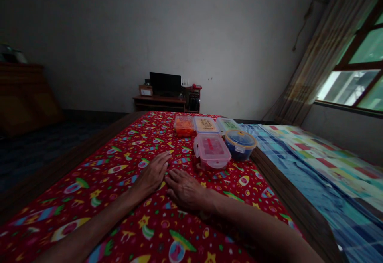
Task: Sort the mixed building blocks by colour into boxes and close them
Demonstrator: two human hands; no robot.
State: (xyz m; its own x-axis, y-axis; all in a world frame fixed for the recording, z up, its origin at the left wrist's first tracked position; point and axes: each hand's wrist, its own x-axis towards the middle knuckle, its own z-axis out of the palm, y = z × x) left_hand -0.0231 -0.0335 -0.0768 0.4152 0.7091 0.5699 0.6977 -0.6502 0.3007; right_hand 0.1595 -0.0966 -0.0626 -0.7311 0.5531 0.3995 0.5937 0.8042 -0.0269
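Note:
My left hand lies flat on a red patterned cloth, its fingers stretched forward and holding nothing. Beside it my right hand rests palm down on the same cloth, fingers extended toward the left one. Just ahead of the right hand stands a pink-lidded food container. A round blue container with a yellow-edged clear lid is to its right. Behind these are a clear container with orange contents, a container with pale yellow contents and one with green contents.
The cloth covers a dark wooden table. A bed with a blue and checkered cover adjoins on the right. By the far wall a small desk bears a monitor. A wooden cabinet stands at the left, a curtained window at the right.

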